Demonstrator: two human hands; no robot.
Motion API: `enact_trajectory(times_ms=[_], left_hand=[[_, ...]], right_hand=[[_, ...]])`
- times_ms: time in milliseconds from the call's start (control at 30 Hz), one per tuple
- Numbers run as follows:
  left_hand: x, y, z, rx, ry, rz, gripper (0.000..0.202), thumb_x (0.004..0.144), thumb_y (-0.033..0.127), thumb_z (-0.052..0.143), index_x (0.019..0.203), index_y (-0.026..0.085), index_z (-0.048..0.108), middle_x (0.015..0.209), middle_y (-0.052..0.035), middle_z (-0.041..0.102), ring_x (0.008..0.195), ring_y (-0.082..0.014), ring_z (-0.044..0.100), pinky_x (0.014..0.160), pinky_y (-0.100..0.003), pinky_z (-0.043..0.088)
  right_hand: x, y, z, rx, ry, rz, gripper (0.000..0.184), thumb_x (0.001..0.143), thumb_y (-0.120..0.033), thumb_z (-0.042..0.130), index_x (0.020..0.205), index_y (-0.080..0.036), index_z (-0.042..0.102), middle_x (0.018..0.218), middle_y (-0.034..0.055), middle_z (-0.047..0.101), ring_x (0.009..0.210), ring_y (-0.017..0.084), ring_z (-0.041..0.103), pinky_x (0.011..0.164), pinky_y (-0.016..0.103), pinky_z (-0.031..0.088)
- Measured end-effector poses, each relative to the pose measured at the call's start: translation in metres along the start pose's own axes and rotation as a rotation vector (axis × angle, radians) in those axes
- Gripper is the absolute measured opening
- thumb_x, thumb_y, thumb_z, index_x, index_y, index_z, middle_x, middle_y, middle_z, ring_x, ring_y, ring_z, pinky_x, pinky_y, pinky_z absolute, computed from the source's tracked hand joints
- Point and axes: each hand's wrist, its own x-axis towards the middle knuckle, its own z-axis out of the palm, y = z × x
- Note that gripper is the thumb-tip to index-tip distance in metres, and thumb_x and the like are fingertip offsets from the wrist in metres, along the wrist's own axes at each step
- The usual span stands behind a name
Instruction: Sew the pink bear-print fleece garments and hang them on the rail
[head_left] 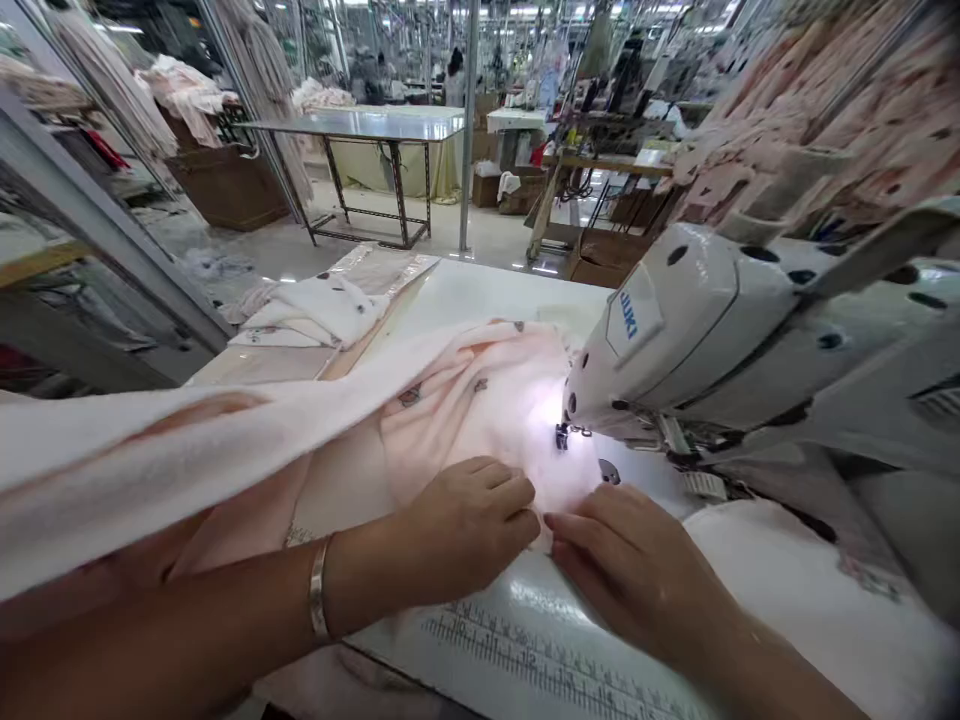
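A pale pink printed fabric lies bunched on the white sewing table, and a long fold of it drapes over my left forearm. My left hand curls on the fabric a little in front of the needle and presser foot of a white JUKI sewing machine. My right hand lies to its right, with fingertips at the fabric's edge. Whether those fingers grip the cloth is hidden. A metal bangle circles my left wrist. A printed ruler scale runs along the table under my hands.
Folded white fabric pieces sit on a flat tray at the table's far left. Printed garments hang to the right. Behind stand a steel-topped table, cardboard boxes, a metal post, and distant co-workers.
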Motion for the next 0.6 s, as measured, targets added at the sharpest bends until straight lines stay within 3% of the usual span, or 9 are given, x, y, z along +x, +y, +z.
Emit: enact_trajectory(times_ms=[133,267,333,467,600], left_hand=[[-0.001,-0.001,0.001,-0.001,-0.009,-0.005,0.015,0.09,0.014,0.046,0.076,0.015,0.05,0.088,-0.0035,0.055,0.082,-0.0165,0.05,0.076,-0.032,0.044],[0.006,0.006,-0.012,-0.052,-0.025,-0.071,0.025,0.094,0.033,0.043,0.077,0.016,0.052,0.082,-0.0037,0.054,0.078,-0.0183,0.05,0.075,-0.035,0.044],[0.013,0.009,-0.02,-0.074,-0.034,-0.134,0.028,0.095,0.034,0.039,0.078,0.016,0.053,0.082,-0.005,0.055,0.08,-0.0199,0.051,0.08,-0.04,0.044],[0.021,0.007,-0.021,0.023,-0.053,-0.238,0.014,0.09,0.02,0.042,0.087,0.013,0.053,0.105,-0.0121,0.058,0.102,-0.0263,0.052,0.096,-0.052,0.037],[0.017,-0.005,-0.017,-0.023,-0.1,-0.245,0.018,0.088,0.026,0.047,0.101,0.014,0.052,0.13,-0.0161,0.048,0.125,-0.0298,0.041,0.103,-0.056,0.032]], right_hand=[[0.001,0.002,-0.003,-0.03,0.014,-0.038,0.009,0.083,-0.008,0.057,0.089,-0.014,0.061,0.071,0.003,0.055,0.066,0.015,0.043,0.06,0.03,0.031],[0.002,0.001,-0.001,-0.051,-0.022,0.001,0.006,0.083,-0.01,0.056,0.082,-0.015,0.06,0.07,0.0029,0.052,0.066,0.015,0.039,0.059,0.031,0.028],[0.002,0.0,0.0,-0.039,-0.038,0.023,0.007,0.084,-0.011,0.055,0.08,-0.014,0.06,0.07,0.0035,0.05,0.066,0.015,0.038,0.058,0.03,0.028],[0.0,-0.002,-0.002,-0.002,-0.069,0.038,0.013,0.085,-0.009,0.052,0.091,-0.014,0.061,0.075,0.0046,0.051,0.068,0.016,0.039,0.06,0.031,0.03],[-0.002,-0.002,-0.004,0.047,-0.102,0.049,0.018,0.086,-0.008,0.051,0.099,-0.015,0.06,0.079,0.0052,0.051,0.071,0.016,0.041,0.062,0.032,0.033]])
